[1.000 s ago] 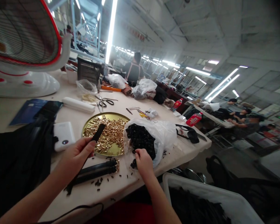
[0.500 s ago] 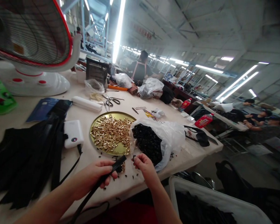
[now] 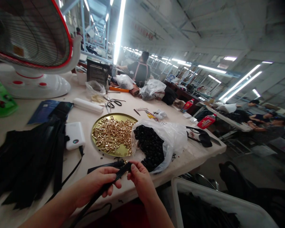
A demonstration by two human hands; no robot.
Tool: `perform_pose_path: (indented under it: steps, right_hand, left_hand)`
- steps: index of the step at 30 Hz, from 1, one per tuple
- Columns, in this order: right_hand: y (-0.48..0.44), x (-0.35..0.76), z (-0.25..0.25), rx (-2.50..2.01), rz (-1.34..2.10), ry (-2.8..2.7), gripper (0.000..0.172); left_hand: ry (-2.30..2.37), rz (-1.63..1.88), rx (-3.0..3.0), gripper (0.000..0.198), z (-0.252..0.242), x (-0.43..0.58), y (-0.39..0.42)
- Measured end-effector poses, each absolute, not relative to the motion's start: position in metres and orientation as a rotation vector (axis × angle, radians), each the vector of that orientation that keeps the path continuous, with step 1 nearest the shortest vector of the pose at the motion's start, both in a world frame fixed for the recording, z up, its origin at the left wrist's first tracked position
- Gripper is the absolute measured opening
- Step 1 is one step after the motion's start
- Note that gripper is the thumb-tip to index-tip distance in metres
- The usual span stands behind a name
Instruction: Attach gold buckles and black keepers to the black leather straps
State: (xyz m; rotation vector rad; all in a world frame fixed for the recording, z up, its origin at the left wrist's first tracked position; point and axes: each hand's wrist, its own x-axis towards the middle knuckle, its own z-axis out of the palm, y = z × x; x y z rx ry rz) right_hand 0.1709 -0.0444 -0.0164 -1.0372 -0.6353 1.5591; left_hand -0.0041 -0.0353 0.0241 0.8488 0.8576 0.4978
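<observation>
My left hand [image 3: 102, 179] is closed around a black strap [image 3: 120, 172], its long tail running down past my forearm. At the strap's tip, my right hand [image 3: 139, 177] pinches with thumb and fingers. The small black piece it held before is hidden there or merged with the strap's dark end. Behind my hands, a round gold tray [image 3: 102, 118] carries a heap of small gold metal fittings [image 3: 111, 134]. A clear plastic bag [image 3: 173, 133] lies against its right side, its mouth open on many small black pieces [image 3: 150, 145]. Another dark strap [image 3: 106, 164] lies on the table behind my left hand.
Black strips [image 3: 30, 158] are piled at left beside a white device [image 3: 74, 136] with a cable. A fan [image 3: 33, 85] stands behind. Scissors [image 3: 114, 102] and a red bottle [image 3: 207, 121] lie farther off. A white bin [image 3: 218, 196] sits below the right edge.
My right hand has moved left with its small black piece to meet the strap's end. A dark strap now shows on the table behind my left hand.
</observation>
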Motion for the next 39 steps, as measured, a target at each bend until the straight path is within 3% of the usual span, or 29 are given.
perform_pose_path:
  steps: [16, 26, 39]
  right_hand:
    - [-0.050, 0.171, -0.019, -1.137, 1.521, -0.756, 0.028]
    - [-0.052, 0.167, -0.021, -1.035, 1.642, -0.509, 0.031]
    - [-0.060, 0.163, -0.033, -1.132, 1.585, -0.559, 0.032]
  left_hand:
    - [0.952, 0.382, 0.988, 0.031, 0.021, -0.003, -0.040]
    - [1.243, 0.541, 1.936, 0.037, 0.013, -0.007, -0.034]
    - [1.429, 0.379, 2.116, 0.033, 0.009, -0.002, -0.046]
